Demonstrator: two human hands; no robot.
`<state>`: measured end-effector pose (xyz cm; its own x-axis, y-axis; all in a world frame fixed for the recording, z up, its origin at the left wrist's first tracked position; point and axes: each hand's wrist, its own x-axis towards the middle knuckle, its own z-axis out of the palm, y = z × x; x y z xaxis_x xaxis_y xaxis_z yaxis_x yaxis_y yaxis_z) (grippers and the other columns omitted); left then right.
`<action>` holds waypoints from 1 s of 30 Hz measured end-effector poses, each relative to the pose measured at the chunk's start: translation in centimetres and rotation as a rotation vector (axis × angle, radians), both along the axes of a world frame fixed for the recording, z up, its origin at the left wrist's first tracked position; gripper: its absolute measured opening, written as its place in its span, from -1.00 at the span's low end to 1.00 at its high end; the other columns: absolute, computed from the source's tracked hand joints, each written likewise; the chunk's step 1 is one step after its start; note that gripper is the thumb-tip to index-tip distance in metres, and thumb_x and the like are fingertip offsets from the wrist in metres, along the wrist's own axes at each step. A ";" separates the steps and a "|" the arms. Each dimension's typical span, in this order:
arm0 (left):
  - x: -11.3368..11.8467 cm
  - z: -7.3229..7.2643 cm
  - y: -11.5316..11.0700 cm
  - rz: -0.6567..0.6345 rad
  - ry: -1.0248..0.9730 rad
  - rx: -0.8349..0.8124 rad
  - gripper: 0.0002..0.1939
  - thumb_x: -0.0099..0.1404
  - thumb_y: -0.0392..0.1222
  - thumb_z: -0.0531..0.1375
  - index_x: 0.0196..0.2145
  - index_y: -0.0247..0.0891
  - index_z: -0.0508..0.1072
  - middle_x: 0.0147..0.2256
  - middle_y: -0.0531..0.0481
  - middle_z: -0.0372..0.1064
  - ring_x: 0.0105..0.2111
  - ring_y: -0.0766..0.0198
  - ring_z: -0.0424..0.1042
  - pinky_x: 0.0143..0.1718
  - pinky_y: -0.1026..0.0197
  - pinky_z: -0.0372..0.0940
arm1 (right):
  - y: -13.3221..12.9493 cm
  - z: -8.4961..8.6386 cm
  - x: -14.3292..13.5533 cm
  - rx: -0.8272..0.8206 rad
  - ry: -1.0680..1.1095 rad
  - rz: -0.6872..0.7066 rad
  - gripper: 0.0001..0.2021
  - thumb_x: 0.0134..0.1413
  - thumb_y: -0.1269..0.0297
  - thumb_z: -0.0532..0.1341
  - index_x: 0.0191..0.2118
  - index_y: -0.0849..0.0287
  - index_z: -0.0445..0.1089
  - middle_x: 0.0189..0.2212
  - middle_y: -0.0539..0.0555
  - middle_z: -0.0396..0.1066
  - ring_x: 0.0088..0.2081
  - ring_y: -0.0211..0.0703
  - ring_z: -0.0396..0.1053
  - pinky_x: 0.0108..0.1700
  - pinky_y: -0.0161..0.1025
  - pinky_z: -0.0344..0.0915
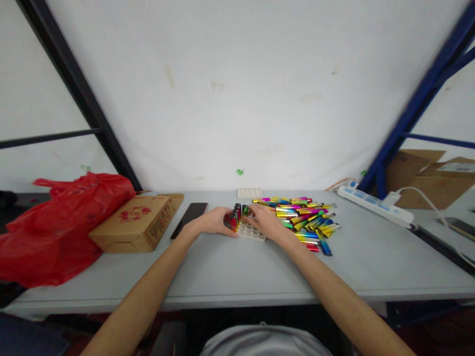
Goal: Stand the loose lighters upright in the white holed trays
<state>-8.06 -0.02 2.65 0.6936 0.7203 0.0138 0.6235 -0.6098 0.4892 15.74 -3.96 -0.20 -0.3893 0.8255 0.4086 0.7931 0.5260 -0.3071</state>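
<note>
You worked in bright, even light that spread softly over the white wall (230, 109) and the table (252, 277), leaving only faint shadows. Glare streaked the metallic pieces (287, 214) (the red bag (67, 222) caught a milder sheen), while the space below the table went dark. Fine detail around your left hand (214, 221) and right hand (267, 222) looked soft, and wide-angle distortion stretched the view's edges.

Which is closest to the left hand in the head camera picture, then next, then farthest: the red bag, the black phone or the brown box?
1. Black phone: just left of the left hand, flat on the table.
2. Brown box: farther left, past the phone.
3. Red bag: farthest, at the table's left end.
</note>
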 end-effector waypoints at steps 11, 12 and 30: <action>-0.2 0.1 -0.2 0.038 -0.018 0.027 -0.26 -0.08 0.28 0.45 -0.09 -0.32 0.50 -0.19 -0.09 0.55 -0.23 0.03 0.50 -0.25 0.17 0.34 | -1.4 3.9 11.6 -0.061 -0.079 -0.098 -0.87 0.27 0.37 0.26 -0.17 0.19 0.58 -0.17 0.18 0.58 -0.13 0.00 0.50 -0.02 -0.14 0.33; -0.2 0.2 -0.3 0.042 -0.014 0.033 -0.27 -0.07 0.28 0.45 -0.10 -0.32 0.49 -0.18 -0.09 0.55 -0.22 0.02 0.51 -0.25 0.17 0.34 | -1.5 3.8 12.2 -0.091 -0.103 -0.093 -0.87 0.24 0.39 0.27 -0.18 0.18 0.59 -0.18 0.17 0.58 -0.15 -0.01 0.50 -0.03 -0.15 0.33; -0.3 -0.5 0.3 0.058 0.001 0.042 -0.31 -0.07 0.32 0.42 -0.18 -0.31 0.53 -0.26 -0.07 0.54 -0.28 0.05 0.47 -0.33 0.19 0.25 | -1.5 3.6 11.7 -0.081 -0.018 -0.153 -0.72 0.45 0.24 -0.02 -0.01 0.21 0.39 -0.24 0.19 0.55 -0.24 -0.04 0.47 -0.15 -0.20 0.27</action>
